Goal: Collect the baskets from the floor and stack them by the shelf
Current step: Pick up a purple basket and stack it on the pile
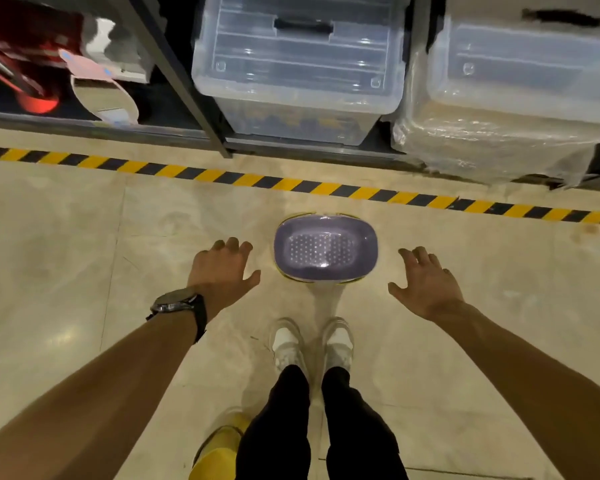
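Observation:
A purple basket [325, 247] with a perforated bottom sits on the floor just ahead of my feet, nested in a yellow basket whose rim shows at its edges. My left hand [222, 268], with a black watch on the wrist, hovers left of the stack with fingers spread and holds nothing. To the right of the stack my right hand [426, 280] is spread too, also apart from it. Another yellow basket [219, 448] lies on the floor behind my left leg, partly hidden. The shelf [201, 98] stands beyond the striped tape.
Yellow-black hazard tape [291, 183] crosses the floor before the shelf. Clear lidded storage bins [298, 64] and a plastic-wrapped bin [516, 91] fill the lowest shelf level. Red items and a pink object [94, 84] sit at the left. My white shoes [312, 344] stand close behind the stack.

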Available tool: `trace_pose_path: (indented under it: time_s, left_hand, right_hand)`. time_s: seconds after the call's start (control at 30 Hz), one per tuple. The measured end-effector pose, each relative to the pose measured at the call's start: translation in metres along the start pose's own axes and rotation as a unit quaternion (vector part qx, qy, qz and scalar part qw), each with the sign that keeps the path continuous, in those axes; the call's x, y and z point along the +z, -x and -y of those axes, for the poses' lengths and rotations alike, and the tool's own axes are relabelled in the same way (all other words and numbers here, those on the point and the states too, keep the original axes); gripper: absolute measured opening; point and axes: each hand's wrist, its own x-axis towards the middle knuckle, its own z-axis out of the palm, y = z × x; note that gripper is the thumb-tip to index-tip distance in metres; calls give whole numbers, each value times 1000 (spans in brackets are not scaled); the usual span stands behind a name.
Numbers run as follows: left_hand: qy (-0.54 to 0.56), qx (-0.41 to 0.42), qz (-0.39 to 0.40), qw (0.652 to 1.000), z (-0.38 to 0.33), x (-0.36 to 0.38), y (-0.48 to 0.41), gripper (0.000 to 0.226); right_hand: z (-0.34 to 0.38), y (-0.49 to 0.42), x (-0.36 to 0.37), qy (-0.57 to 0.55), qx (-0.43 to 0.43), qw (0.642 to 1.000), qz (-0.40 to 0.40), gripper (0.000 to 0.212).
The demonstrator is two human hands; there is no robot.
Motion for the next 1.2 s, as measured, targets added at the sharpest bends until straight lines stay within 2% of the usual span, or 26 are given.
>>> trace_pose_path:
  time_s: [0.3, 0.5, 0.6, 0.67, 0.8, 0.93, 1.0, 1.07, 1.13, 1.2]
  left_hand:
    - [-25, 15, 11, 1000, -11, 139, -101, 55]
    - [-35, 9, -24, 999, -18, 203, -156, 42]
    - [25, -13, -47, 999, -21, 218, -175, 41]
    - [128, -45, -68, 988, -24, 227, -184, 41]
    - [335, -164, -132, 919, -40, 248, -198, 41]
    - [502, -305, -170, 791, -57, 267, -212, 51]
    - [561, -357, -171, 727, -62, 274, -216, 56]
    - [590, -389, -180, 684, -65, 279, -218, 59]
    - [602, -399, -189, 665, -67, 284, -220, 62]
    - [604, -400, -194, 662, -68, 286, -221, 65]
  right_hand:
    - [-11, -130, 118, -80, 15, 996, -33, 71]
    - [-27, -199, 173, -115, 2, 991, -74, 73]
    - [-28, -220, 192, -206, 14, 974, -89, 69]
    - [-25, -230, 204, -316, 25, 941, -118, 54]
    - [-11, -244, 220, -514, 101, 831, -186, 25]
    - [0, -254, 233, -627, 164, 740, -182, 26]
    - [0, -258, 238, -652, 185, 714, -176, 29]
    - [-1, -262, 239, -678, 195, 691, -160, 33]
    - [-2, -265, 241, -697, 206, 671, -147, 42]
    - [-3, -267, 243, -700, 210, 667, -146, 46]
